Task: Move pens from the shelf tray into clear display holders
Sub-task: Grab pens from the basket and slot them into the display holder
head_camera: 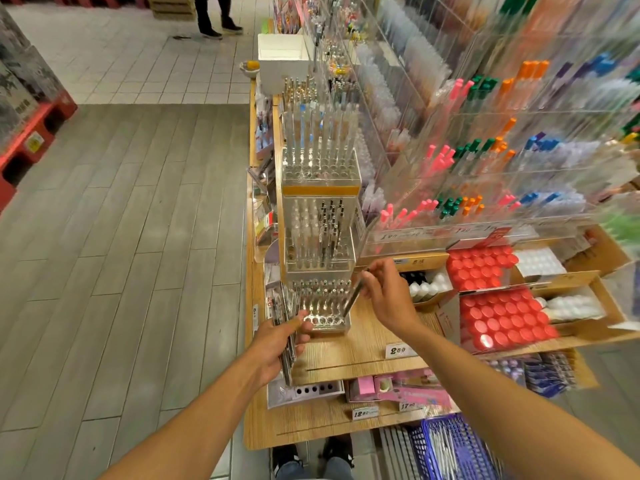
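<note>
My left hand (277,344) grips a bundle of dark pens (285,327) beside the left end of the nearest clear display holder (323,306). My right hand (384,292) pinches a single dark pen (355,294), tilted, with its tip over the holes at the holder's right end. The holder's back rows carry pens and several front holes stand vacant. A second clear holder (320,233) behind it is partly filled with dark pens, and a third (320,150) further back holds pale pens.
The holders stand on a wooden shelf (363,344) with price tags. Boxes of red-capped items (498,317) lie to the right, acrylic racks of coloured pens (485,150) above. A blue basket (457,448) sits lower right. A person's legs (214,15) stand far back on the floor.
</note>
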